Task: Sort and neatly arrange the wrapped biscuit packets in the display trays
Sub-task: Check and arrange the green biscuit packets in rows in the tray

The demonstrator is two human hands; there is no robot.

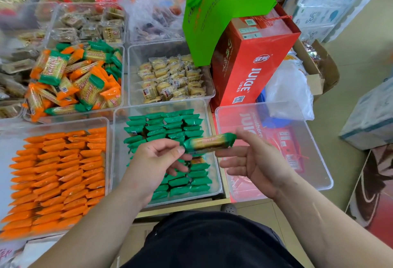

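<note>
Dark lap [212, 242] sits lowest, with both forearms reaching forward over it. I see the left hand [157, 161] pinching one green packet [209, 143] by its left end. The right hand [255, 161] grips the other end, thumb on top, above the green tray [119, 161]. I count three near trays; the others are an orange tray [6, 150] and a clear tray [314, 161].

Pale beige floor tiles [365, 55] run down the right side under soft, even light. Shrink-wrapped tissue packs [331, 1] are stacked at the far right, near an open cardboard box [325, 72]. A red juice carton [255, 70] stands tilted, with a green paper bag [223, 12] over its far end. A light wooden surface [182, 206] shows its front edge.
</note>
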